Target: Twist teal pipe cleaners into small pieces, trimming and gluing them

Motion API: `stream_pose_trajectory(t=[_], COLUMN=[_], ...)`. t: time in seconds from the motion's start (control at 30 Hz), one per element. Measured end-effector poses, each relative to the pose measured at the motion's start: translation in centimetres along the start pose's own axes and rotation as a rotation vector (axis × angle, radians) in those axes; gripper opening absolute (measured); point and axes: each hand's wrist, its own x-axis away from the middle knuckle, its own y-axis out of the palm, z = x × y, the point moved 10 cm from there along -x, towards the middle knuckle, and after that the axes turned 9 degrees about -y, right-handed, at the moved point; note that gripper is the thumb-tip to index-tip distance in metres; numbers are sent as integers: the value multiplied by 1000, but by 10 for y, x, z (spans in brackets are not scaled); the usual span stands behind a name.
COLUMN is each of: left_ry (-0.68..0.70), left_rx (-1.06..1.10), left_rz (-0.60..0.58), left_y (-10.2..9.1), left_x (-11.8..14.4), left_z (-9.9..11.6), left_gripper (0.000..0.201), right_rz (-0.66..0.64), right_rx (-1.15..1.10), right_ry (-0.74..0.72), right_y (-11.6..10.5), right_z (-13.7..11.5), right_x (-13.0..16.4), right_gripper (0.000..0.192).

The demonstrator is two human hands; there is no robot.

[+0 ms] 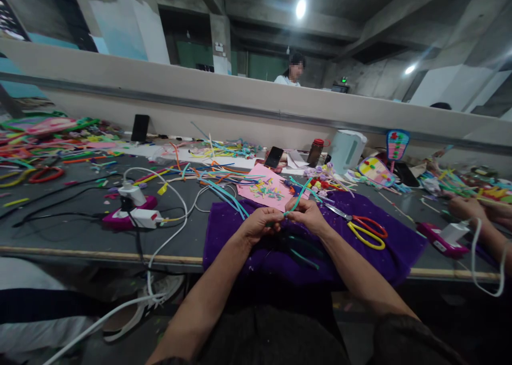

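No text, label, brand or number can be read anywhere in this view. The paddle-shaped craft (397,144) at the far right carries coloured dots, not letters. The red-capped jar (315,151) beside the white kettle (346,150) shows a dark side with no legible label. The phones (274,157) on the table have dark screens.

The cloth (248,247) lies on the table (80,237). Both hands, the left hand (260,223) and the right hand (310,215), are over the cloth. The scissors (364,229) lie on its right part. The card (266,189) lies just behind it. The power strip (130,215) lies to its left.
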Motion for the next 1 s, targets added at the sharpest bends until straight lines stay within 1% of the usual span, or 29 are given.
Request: stream_pose_trajectory(t=[0.07, 0.1, 0.13, 0.2, 0.23, 0.27, 0.3, 0.33, 0.37, 0.4, 0.47, 0.6, 0.7, 0.77, 0.83, 0.9, 1.0], left_ry=[85, 168, 281, 564, 700, 808, 881, 919, 926, 910, 828, 589, 363, 235, 165, 129, 90], left_rx=[-75, -144, -241, -506, -654, -790, -899, -968, -995, -983, -881, -549, -295, -181, -119, -88, -69], left_rz=[52, 114, 204, 432, 539, 620, 673, 701, 707, 699, 644, 446, 265, 177, 126, 94, 49], left_y=[-1, -3, -6, -6, -1, 6, 13, 17, 19, 18, 10, -6, -9, -8, -7, -6, -5], left_x=[2, 4, 9, 29, 41, 50, 56, 58, 58, 57, 49, 27, 11, 5, 2, 0, -3], left_z=[7, 14, 24, 47, 55, 60, 62, 62, 61, 60, 58, 46, 29, 18, 12, 8, 2], left_gripper=[20, 20, 19, 16, 14, 12, 13, 13, 14, 15, 16, 21, 26, 28, 27, 25, 24], right_rz=[54, 98, 153, 263, 304, 330, 344, 353, 357, 358, 346, 256, 151, 72, -10, -72, -118], right_rx=[40, 65, 80, 50, 4, -52, -106, -144, -164, -168, -139, -1, 147, 251, 338, 408, 490], right_ry=[31, 48, 66, 120, 155, 193, 228, 252, 263, 263, 249, 211, 103, -1, -102, -196, -290], right_y=[-3, -5, -8, -13, -14, -13, -12, -11, -10, -10, -10, -8, -8, -8, -7, -5, -1], right_z=[3, 5, 8, 16, 22, 28, 33, 37, 39, 39, 36, 24, 10, -1, -9, -16, -23], right_x=[1, 1, 2, 5, 7, 8, 10, 10, 11, 11, 10, 8, 4, 2, 1, 1, 3], right_gripper=[16, 15, 15, 12, 12, 12, 12, 13, 13, 13, 13, 14, 21, 25, 21, 17, 15])
